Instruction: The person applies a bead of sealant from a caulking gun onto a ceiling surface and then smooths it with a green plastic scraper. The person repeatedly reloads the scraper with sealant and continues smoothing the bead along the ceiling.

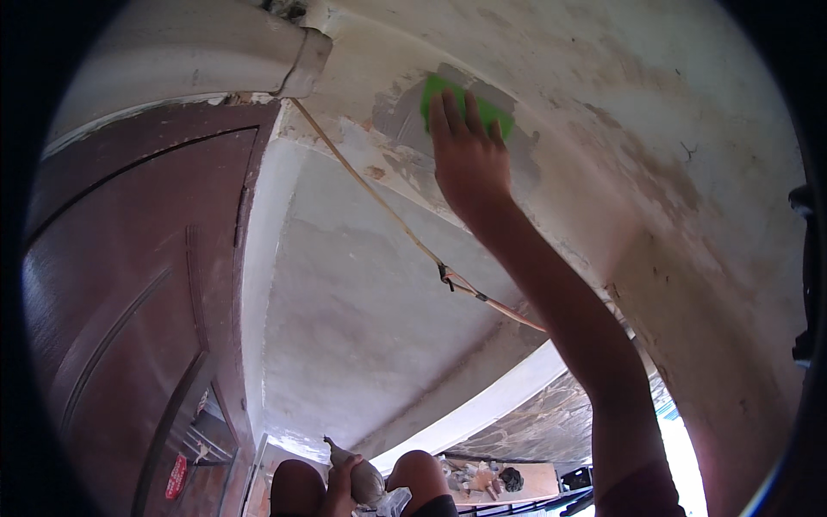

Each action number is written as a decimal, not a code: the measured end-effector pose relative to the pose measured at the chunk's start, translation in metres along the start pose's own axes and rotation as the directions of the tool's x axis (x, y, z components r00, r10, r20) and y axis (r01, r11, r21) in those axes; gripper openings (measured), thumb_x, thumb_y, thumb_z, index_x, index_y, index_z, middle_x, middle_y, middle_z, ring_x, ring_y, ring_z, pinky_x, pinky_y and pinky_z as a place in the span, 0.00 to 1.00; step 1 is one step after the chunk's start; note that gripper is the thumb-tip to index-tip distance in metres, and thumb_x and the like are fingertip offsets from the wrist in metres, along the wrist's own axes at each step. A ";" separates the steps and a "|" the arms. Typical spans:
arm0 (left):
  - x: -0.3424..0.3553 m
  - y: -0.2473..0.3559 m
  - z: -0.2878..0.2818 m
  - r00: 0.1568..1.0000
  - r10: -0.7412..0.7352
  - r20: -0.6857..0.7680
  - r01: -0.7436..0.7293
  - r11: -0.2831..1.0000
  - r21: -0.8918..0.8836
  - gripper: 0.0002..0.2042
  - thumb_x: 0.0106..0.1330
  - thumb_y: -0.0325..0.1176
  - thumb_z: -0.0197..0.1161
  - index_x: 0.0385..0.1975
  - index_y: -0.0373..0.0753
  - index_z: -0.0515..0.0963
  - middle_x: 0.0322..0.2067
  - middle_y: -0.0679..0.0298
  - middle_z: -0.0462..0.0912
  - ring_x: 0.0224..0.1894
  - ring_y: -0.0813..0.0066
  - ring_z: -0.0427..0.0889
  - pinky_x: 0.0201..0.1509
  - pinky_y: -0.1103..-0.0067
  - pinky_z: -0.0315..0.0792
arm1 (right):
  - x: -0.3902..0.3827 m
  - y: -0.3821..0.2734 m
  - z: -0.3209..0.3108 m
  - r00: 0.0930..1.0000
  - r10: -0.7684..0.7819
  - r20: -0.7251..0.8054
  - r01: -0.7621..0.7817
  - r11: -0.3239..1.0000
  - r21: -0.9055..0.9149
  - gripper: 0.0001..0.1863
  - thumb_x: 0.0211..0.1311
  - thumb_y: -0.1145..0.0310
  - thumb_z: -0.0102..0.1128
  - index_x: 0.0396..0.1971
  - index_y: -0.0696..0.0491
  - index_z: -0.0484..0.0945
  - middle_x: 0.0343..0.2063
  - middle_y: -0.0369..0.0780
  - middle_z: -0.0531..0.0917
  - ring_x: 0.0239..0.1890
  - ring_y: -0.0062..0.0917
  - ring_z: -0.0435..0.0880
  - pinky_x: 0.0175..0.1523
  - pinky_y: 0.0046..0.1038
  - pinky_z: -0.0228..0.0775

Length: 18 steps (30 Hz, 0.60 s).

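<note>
Green pad (493,110) met grey patch (401,116) by an edge of the wall (620,77), right hand (472,172) holding on, fingers splayed across it. Smoothing, apparently; another even sweep was needed! Left hand (342,482) clutched a bag (369,484).

The right arm (556,297) is raised from the lower right of the frame, bent at the elbow (616,345), with the forearm slanted up toward the upper centre. There the right hand (472,164) is held with its back turned to the camera, and its fingers (453,114) are extended and slightly parted; the thumb cannot be made out. At the lower edge, left of centre, the left hand (343,482) is kept low, its fingers curled in a closed grip. It is flanked by two bent knees (415,472).
</note>
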<state>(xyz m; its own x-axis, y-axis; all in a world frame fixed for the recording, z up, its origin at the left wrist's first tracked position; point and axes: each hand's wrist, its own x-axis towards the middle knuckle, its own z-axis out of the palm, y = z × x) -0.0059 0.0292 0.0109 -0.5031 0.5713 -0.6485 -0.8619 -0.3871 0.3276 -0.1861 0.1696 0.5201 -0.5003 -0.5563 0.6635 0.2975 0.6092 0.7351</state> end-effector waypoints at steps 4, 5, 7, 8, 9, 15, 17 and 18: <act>0.010 -0.006 0.001 0.999 0.002 0.034 -0.002 1.000 -0.026 0.15 0.53 0.37 0.67 0.38 0.40 0.73 0.29 0.61 0.76 0.32 0.63 0.80 0.36 0.65 0.77 | 0.033 0.011 0.030 0.999 -0.017 -0.032 0.015 0.997 -0.077 0.27 0.56 0.73 0.56 0.58 0.59 0.68 0.59 0.49 0.71 0.61 0.49 0.71 0.54 0.55 0.70; 0.012 -0.007 0.000 0.999 0.004 0.040 -0.003 1.000 -0.031 0.15 0.53 0.37 0.67 0.38 0.40 0.73 0.29 0.61 0.76 0.32 0.63 0.80 0.36 0.65 0.77 | 0.033 0.010 0.036 0.999 0.012 0.030 -0.009 0.996 -0.085 0.27 0.56 0.74 0.56 0.58 0.59 0.67 0.60 0.49 0.70 0.61 0.50 0.71 0.54 0.55 0.71; 0.015 -0.007 -0.002 0.999 0.008 0.046 -0.006 0.999 -0.039 0.15 0.53 0.37 0.67 0.38 0.40 0.73 0.29 0.60 0.76 0.32 0.63 0.80 0.36 0.65 0.77 | 0.020 0.003 0.046 0.998 -0.030 0.059 0.037 0.991 -0.129 0.27 0.57 0.72 0.55 0.58 0.59 0.67 0.60 0.51 0.70 0.60 0.52 0.71 0.53 0.55 0.71; 0.016 -0.006 -0.003 0.999 0.013 0.052 -0.011 0.999 -0.043 0.15 0.53 0.37 0.67 0.38 0.40 0.73 0.29 0.60 0.76 0.32 0.63 0.80 0.36 0.65 0.77 | 0.010 -0.003 0.050 0.998 -0.057 0.039 0.063 0.986 -0.152 0.27 0.58 0.71 0.55 0.59 0.59 0.67 0.60 0.51 0.70 0.59 0.53 0.71 0.53 0.55 0.71; 0.016 -0.006 -0.003 0.999 0.015 0.035 -0.014 0.999 -0.040 0.16 0.53 0.37 0.67 0.38 0.40 0.73 0.30 0.60 0.76 0.32 0.63 0.79 0.37 0.64 0.77 | -0.002 -0.015 0.052 0.992 -0.084 0.093 0.098 0.983 -0.158 0.26 0.58 0.70 0.55 0.58 0.59 0.67 0.59 0.52 0.70 0.59 0.53 0.71 0.53 0.56 0.71; 0.003 0.005 -0.001 0.999 0.034 -0.031 -0.035 0.999 -0.029 0.17 0.53 0.37 0.68 0.40 0.40 0.72 0.32 0.60 0.75 0.34 0.62 0.79 0.38 0.64 0.77 | -0.069 -0.075 0.018 0.945 -0.208 0.253 0.201 0.978 0.054 0.26 0.58 0.70 0.54 0.58 0.59 0.69 0.58 0.51 0.72 0.58 0.49 0.73 0.52 0.53 0.73; -0.005 0.010 -0.002 1.000 -0.008 0.006 0.008 0.999 -0.031 0.18 0.52 0.37 0.68 0.41 0.40 0.72 0.32 0.60 0.75 0.35 0.62 0.78 0.39 0.64 0.76 | -0.060 -0.069 0.006 0.969 -0.120 0.214 0.104 0.991 0.087 0.27 0.58 0.72 0.53 0.59 0.59 0.67 0.58 0.49 0.73 0.57 0.46 0.75 0.52 0.48 0.75; -0.008 0.011 -0.001 1.000 0.021 -0.017 -0.022 1.000 -0.020 0.19 0.52 0.38 0.68 0.41 0.40 0.72 0.32 0.60 0.75 0.35 0.62 0.78 0.39 0.64 0.77 | -0.052 -0.063 0.002 0.969 -0.073 0.237 0.051 0.994 0.099 0.27 0.58 0.73 0.53 0.60 0.59 0.66 0.58 0.49 0.73 0.57 0.45 0.75 0.52 0.46 0.75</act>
<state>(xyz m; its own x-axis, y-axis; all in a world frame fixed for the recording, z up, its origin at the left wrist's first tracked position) -0.0114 0.0195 0.0197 -0.5201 0.5502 -0.6533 -0.8494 -0.4137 0.3277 -0.1800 0.1610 0.4387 -0.6993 -0.4493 0.5559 0.1899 0.6330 0.7505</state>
